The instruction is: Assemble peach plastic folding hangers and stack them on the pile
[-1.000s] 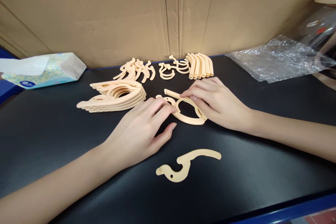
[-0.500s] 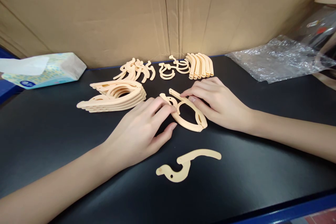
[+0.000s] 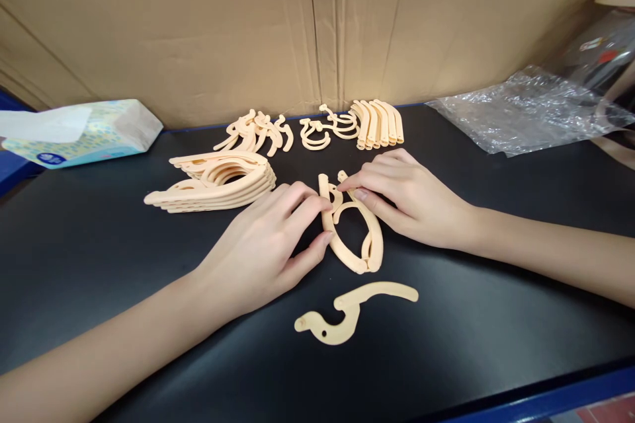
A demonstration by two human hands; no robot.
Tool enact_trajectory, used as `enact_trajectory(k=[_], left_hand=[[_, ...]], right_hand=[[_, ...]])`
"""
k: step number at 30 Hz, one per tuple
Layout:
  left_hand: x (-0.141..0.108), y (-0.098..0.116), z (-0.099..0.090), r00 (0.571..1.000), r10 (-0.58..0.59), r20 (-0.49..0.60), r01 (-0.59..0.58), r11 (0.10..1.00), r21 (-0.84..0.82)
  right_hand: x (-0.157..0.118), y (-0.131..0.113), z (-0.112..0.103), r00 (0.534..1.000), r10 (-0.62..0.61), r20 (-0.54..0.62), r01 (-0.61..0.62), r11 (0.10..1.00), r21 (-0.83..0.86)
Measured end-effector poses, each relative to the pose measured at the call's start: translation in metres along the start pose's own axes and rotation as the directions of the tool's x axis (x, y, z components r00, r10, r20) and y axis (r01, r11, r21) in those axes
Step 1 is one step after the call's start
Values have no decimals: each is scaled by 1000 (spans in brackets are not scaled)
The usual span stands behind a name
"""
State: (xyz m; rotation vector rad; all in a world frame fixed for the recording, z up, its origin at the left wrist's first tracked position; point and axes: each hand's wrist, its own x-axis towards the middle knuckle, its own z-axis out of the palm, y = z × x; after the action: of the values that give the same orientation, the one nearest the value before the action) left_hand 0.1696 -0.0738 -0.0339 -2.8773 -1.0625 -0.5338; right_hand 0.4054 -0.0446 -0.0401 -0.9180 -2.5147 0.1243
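Note:
A peach plastic folding hanger (image 3: pixel 347 252) lies folded on the black tabletop between my two hands, its hinged end toward me and its two arm tips pointing away. My left hand (image 3: pixel 278 238) holds the hanger's left arm, thumb and index finger against its outer edge. My right hand (image 3: pixel 414 195) grips the right arm near its far end with index finger and thumb. Closer to me lies a loose hanger hook piece (image 3: pixel 342 332) joined end to end with a slim curved strip (image 3: pixel 381 289); neither hand touches them.
A stack of folded hangers (image 3: pixel 223 195) sits beyond my left hand. At the back are loose hooks (image 3: pixel 253 132), curved hook pieces (image 3: pixel 316 139) and a row of arm pieces (image 3: pixel 380 124). A tissue pack (image 3: pixel 84 135) lies left, clear plastic bag (image 3: pixel 530 109) right, cardboard (image 3: pixel 198 33) behind.
The folding hanger has turned so it points more straight away from me, and its hinged end has come nearer and slightly left. Both hands stay almost in place.

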Motion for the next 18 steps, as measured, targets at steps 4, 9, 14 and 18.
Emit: enact_trajectory(k=[4,9,14,18], left_hand=[[-1,0,-1,1000,2,-1,-2,1000,2],[0,0,-3,1000,-5,-2,5,1000,-5],[-1,-1,-1,999,-20,-36,19,1000,-20],[-2,-1,-1,998,-35,-49,32,998,-48]], right_hand=[[0,0,0,1000,-1,-16,1,1000,9],[-1,0,1,998,-13,-67,17,999,52],[-2,0,1,996,-27,-89,33,997,63],[-2,0,-1,994,-63,-89,69,995,69]])
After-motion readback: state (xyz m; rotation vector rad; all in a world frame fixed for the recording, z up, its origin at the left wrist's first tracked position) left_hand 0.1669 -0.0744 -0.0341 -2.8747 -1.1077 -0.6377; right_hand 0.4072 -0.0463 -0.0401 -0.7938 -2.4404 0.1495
